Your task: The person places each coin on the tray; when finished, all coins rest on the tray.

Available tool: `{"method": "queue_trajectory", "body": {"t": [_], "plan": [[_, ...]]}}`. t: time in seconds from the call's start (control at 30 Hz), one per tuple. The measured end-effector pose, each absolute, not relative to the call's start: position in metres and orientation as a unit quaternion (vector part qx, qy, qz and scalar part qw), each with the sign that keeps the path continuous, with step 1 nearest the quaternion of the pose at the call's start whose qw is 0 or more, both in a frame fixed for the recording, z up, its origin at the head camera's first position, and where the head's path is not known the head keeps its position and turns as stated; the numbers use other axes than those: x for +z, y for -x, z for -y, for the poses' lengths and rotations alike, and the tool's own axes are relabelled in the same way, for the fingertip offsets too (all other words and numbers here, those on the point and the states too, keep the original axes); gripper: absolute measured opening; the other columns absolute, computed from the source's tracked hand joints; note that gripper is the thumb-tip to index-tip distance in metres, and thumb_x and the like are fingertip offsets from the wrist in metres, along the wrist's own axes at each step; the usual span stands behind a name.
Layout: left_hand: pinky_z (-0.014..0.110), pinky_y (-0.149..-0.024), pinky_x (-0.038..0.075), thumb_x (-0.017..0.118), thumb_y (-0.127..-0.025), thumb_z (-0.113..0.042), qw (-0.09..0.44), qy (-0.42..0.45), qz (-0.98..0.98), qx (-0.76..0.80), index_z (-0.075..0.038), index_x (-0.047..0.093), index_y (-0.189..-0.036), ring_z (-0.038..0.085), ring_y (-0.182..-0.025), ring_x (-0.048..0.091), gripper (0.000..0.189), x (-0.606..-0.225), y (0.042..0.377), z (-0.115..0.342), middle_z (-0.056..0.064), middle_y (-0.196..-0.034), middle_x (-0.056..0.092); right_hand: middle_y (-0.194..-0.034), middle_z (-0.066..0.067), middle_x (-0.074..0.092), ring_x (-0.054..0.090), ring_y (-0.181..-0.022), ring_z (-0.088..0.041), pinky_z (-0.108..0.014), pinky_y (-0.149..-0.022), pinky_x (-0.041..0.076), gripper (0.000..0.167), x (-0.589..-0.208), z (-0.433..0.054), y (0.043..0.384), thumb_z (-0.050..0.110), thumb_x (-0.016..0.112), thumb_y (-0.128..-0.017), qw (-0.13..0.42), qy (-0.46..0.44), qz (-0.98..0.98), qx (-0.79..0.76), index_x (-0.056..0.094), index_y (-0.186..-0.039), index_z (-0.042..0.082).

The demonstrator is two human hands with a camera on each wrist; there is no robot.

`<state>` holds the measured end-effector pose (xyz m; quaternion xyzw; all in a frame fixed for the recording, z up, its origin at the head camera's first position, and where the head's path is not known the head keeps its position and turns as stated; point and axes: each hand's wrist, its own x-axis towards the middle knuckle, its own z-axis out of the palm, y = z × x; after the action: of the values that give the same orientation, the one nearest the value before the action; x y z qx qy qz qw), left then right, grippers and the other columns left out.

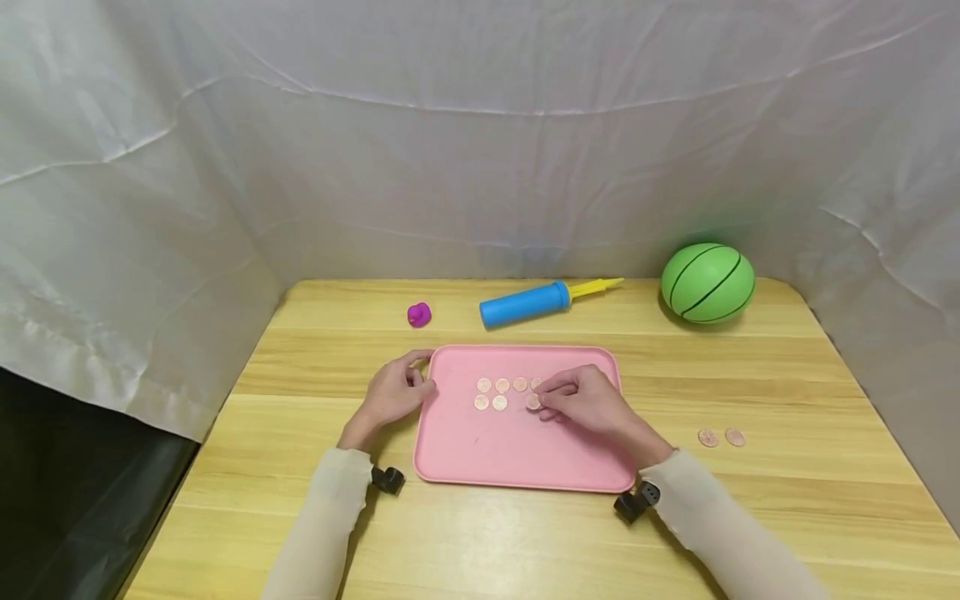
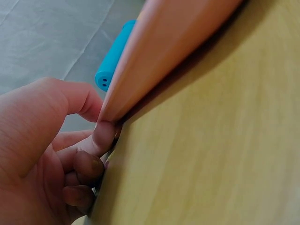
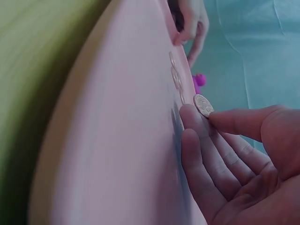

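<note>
My right hand point(image 1: 588, 398) pinches a copper-coloured coin point(image 3: 203, 106) between thumb and fingertips, close over the pink tray point(image 1: 517, 454). To the left of this hand, several similar coins lie on the tray in two rows; one coin point(image 1: 483, 385) is at the left end of the far row, another coin point(image 1: 482, 402) at the left end of the near row. The last coin of the far row is partly behind the fingers. At the tray's left edge my left hand point(image 1: 395, 390) grips the rim, its thumb and fingers on either side in the left wrist view.
Two more coins lie on the wooden table point(image 1: 750, 517) right of the tray, one a coin point(image 1: 708, 437). Behind the tray are a small purple rubber duck point(image 1: 419, 314), a blue hand pump point(image 1: 525, 305) with a yellow nozzle, and a green ball point(image 1: 708, 283). Grey cloth point(image 1: 480, 183) hangs around the table.
</note>
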<state>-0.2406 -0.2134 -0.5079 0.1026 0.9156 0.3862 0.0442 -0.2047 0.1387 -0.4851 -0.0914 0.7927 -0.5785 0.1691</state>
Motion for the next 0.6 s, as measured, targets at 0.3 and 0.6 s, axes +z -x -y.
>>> {"method": "queue_trajectory", "body": {"t": [0.3,0.6], "plan": [[0.027,-0.066,0.039,0.072,-0.094,-0.016,0.044,-0.106,-0.916,0.386,-0.009,0.063,-0.151,0.010,-0.058,0.050,0.058,-0.507,0.241,0.213,-0.005,-0.066,0.062,-0.097,-0.019,0.084,0.083,-0.079,-0.023,-0.030,-0.072,0.065,0.016,-0.483,-0.118,0.207,0.002,0.073,-0.099,0.138,0.093,-0.832,-0.529,0.081,-0.110,-0.006],[0.027,-0.065,0.040,0.072,-0.094,-0.016,0.043,-0.110,-0.916,0.384,-0.008,0.063,-0.151,0.010,-0.058,0.051,0.059,-0.507,0.241,0.213,-0.003,-0.066,0.065,-0.091,-0.010,0.085,0.080,-0.077,-0.015,-0.022,-0.067,0.059,0.014,-0.477,-0.114,0.207,0.007,0.073,-0.100,0.131,0.086,-0.858,-0.489,0.084,-0.106,0.001]]}}
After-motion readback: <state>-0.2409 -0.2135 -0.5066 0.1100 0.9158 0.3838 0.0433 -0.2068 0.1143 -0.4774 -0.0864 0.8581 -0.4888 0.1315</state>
